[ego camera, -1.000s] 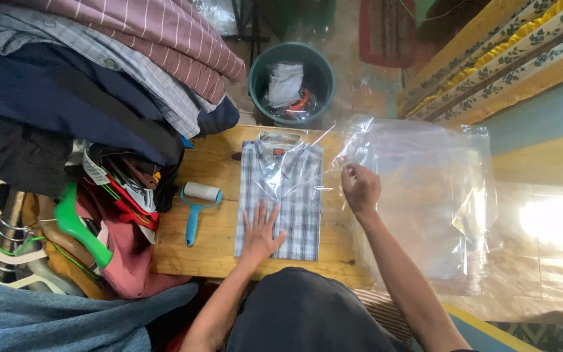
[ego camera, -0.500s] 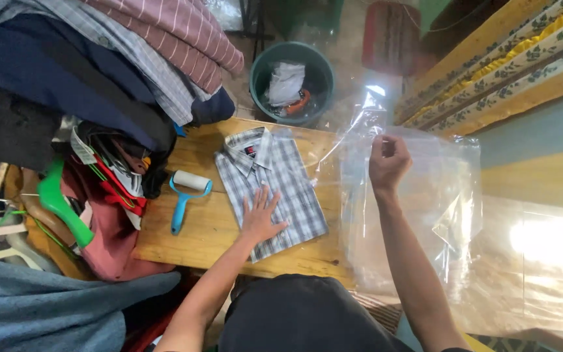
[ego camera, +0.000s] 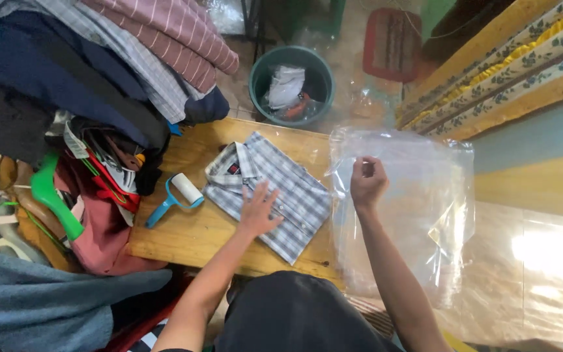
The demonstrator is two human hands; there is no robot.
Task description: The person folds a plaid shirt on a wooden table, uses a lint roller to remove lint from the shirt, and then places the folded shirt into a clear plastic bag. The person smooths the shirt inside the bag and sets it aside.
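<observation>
- Head view: left hand (ego camera: 259, 210) flat with fingers spread, pressing on the folded grey-and-white checked shirt (ego camera: 270, 193), collar pointing toward the upper left.
- Lying on the pale wooden tabletop (ego camera: 187, 240), the shirt, slightly askew, near the right end of the board.
- Right hand (ego camera: 367, 182) closed in a pinch on the clear plastic bag (ego camera: 418, 215), lifted off to the right of the shirt, beyond the table edge.
- Hanging loose and crinkled below the pinched spot, the bag, with floor showing through it.
- Just left of the shirt, apart from it: lint roller with blue plastic handle and white roll (ego camera: 174, 198).
- Beyond the table's far edge: round dark green plastic bucket (ego camera: 291, 86) holding white crumpled scraps.
- At upper left: heap of folded clothes, striped pink, grey and navy (ego camera: 99, 58), overhanging the table corner.
- At far left: bright green plastic hanger (ego camera: 52, 197) among other hangers and red fabric.
</observation>
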